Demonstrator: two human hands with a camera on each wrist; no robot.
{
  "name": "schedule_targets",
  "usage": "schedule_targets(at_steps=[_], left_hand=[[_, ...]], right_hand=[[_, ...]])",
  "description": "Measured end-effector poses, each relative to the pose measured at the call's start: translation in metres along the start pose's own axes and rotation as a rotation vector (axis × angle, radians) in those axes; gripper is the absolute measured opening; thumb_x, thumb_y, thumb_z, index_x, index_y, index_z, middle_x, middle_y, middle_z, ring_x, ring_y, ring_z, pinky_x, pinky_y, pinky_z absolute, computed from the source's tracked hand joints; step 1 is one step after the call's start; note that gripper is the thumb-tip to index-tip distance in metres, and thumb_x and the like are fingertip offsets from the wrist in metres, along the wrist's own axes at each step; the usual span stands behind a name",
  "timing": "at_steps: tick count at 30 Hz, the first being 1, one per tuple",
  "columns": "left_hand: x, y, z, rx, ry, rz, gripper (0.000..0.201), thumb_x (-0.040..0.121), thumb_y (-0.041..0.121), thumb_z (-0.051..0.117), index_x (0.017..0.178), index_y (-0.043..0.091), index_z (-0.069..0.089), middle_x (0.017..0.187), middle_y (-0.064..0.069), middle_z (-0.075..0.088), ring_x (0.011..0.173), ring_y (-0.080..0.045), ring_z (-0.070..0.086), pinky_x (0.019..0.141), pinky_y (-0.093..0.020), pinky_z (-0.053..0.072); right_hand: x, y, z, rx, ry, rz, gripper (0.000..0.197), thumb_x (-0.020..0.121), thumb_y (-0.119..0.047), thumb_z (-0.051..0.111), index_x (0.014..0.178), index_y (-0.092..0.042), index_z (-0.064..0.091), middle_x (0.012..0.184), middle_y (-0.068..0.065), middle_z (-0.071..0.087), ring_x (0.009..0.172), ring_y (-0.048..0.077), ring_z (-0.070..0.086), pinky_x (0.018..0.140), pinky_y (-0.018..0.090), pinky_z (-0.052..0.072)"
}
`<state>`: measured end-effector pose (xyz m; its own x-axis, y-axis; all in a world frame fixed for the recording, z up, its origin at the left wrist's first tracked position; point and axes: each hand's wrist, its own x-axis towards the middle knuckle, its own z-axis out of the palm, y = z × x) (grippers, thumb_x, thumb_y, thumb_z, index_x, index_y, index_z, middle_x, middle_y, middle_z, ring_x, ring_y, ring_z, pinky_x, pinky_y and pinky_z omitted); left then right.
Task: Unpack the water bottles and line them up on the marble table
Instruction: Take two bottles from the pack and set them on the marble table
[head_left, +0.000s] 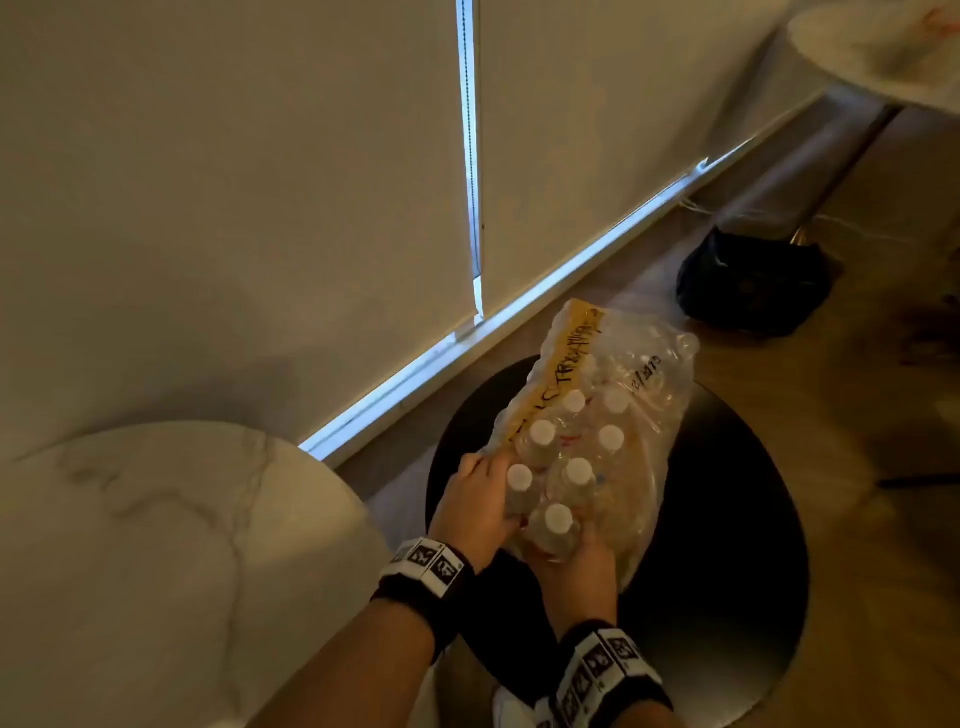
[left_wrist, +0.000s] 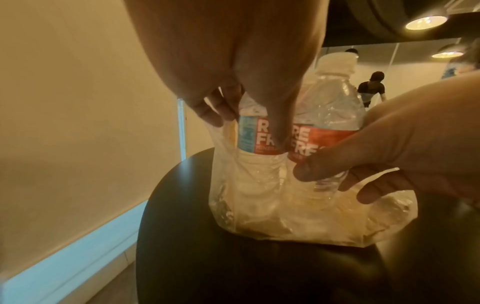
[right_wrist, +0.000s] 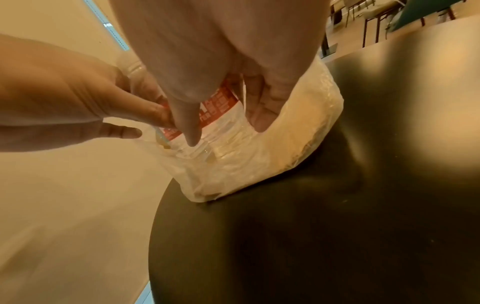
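Pack (head_left: 587, 415) of bottles stood on the dark counter (head_left: 727, 519), wrap torn open at the near end. Left hand (head_left: 475, 506) gripped the near-left bottle (head_left: 519, 480); right hand (head_left: 576, 566) curled round the nearest bottle (head_left: 556, 525) low down. Marble counter (head_left: 156, 545) sat just left, no bottles on it. Risks: wrap snagging a bottle and dragging the pack toward the edge, or neighbours tipping once loose.

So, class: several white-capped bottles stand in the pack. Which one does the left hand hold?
The bottle at the pack's near-left corner. The left hand wraps its body; its neighbour is in the right hand, and the rest stand untouched.
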<state>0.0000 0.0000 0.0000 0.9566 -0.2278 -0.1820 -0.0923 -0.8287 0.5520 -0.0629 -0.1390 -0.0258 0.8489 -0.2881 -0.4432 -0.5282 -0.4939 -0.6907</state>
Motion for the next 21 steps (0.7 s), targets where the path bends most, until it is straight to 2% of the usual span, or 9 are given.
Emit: schedule_targets(at_steps=[3,5,8,10,11,13,16,19,21], left_hand=[[-0.012,-0.002,-0.005,-0.046,-0.011,0.020,0.053,0.080,0.044,0.071,0.125,0.030,0.045,0.129,0.002,0.052,0.121,-0.018,0.045,0.099,-0.039,0.048],[-0.030,0.003,-0.016,-0.174,0.000,0.023,0.053,0.082,0.047,0.068,0.126,0.031,0.045,0.132,0.005,0.049,0.121,-0.014,0.045,0.101,-0.036,0.046],[-0.065,0.015,-0.040,-0.385,0.068,0.052,0.060,0.079,0.043,0.070,0.132,0.034,0.042,0.131,0.012,0.043,0.117,-0.002,0.046,0.100,-0.020,0.041],[-0.101,0.015,-0.062,-0.434,0.142,0.047,0.065,0.079,0.037,0.073,0.135,0.034,0.041,0.130,0.017,0.040,0.112,0.011,0.044,0.097,-0.005,0.035],[-0.120,0.011,-0.072,-0.460,0.174,0.035,0.062,0.078,0.034,0.075,0.132,0.035,0.044,0.128,0.018,0.040,0.111,0.013,0.045,0.095,-0.002,0.034],[-0.166,-0.003,-0.088,-0.521,0.244,0.003,0.057,0.076,0.028,0.079,0.124,0.034,0.048,0.125,0.013,0.043,0.113,0.010,0.046,0.096,-0.005,0.037],[-0.243,-0.036,-0.112,-0.606,0.338,-0.066,0.057,0.074,0.022,0.083,0.116,0.037,0.048,0.122,0.009,0.050,0.111,0.007,0.052,0.095,-0.006,0.041],[-0.325,-0.083,-0.132,-0.650,0.407,-0.199,0.051,0.074,0.026,0.084,0.113,0.035,0.052,0.109,0.012,0.066,0.102,-0.001,0.063,0.090,-0.027,0.054],[-0.375,-0.118,-0.143,-0.617,0.456,-0.303,0.050,0.073,0.031,0.083,0.111,0.035,0.052,0.105,0.012,0.068,0.098,-0.003,0.065,0.086,-0.032,0.057]], right_hand=[[-0.012,-0.007,-0.011,0.026,0.011,-0.043,0.057,0.067,-0.060,0.068,0.115,-0.031,0.057,0.109,-0.009,0.065,0.102,0.017,0.061,0.095,0.044,0.050],[-0.028,-0.013,-0.024,0.042,0.011,-0.030,0.051,0.071,-0.050,0.075,0.115,-0.029,0.057,0.108,-0.008,0.063,0.105,0.017,0.060,0.097,0.043,0.048],[-0.056,-0.029,-0.044,0.055,0.017,-0.111,0.051,0.071,-0.047,0.078,0.114,-0.033,0.056,0.109,-0.007,0.064,0.102,0.016,0.062,0.091,0.037,0.050],[-0.089,-0.048,-0.050,0.023,0.015,-0.234,0.050,0.071,-0.047,0.079,0.114,-0.039,0.054,0.106,-0.012,0.065,0.096,0.012,0.063,0.085,0.035,0.053],[-0.106,-0.057,-0.051,0.008,0.000,-0.292,0.050,0.071,-0.047,0.079,0.113,-0.041,0.053,0.105,-0.015,0.066,0.094,0.009,0.063,0.083,0.034,0.054],[-0.143,-0.072,-0.042,-0.017,-0.074,-0.379,0.049,0.070,-0.048,0.079,0.111,-0.044,0.052,0.104,-0.016,0.067,0.094,0.007,0.063,0.082,0.034,0.055],[-0.200,-0.090,-0.001,-0.045,-0.247,-0.395,0.046,0.070,-0.049,0.076,0.109,-0.043,0.052,0.106,-0.015,0.065,0.097,0.010,0.062,0.086,0.034,0.052],[-0.254,-0.096,0.067,-0.088,-0.381,-0.466,0.053,0.068,-0.044,0.074,0.115,-0.033,0.054,0.111,-0.008,0.065,0.103,0.017,0.063,0.088,0.036,0.052],[-0.288,-0.100,0.114,-0.075,-0.463,-0.502,0.053,0.065,-0.042,0.076,0.113,-0.030,0.056,0.109,-0.008,0.067,0.100,0.015,0.064,0.085,0.034,0.054]])
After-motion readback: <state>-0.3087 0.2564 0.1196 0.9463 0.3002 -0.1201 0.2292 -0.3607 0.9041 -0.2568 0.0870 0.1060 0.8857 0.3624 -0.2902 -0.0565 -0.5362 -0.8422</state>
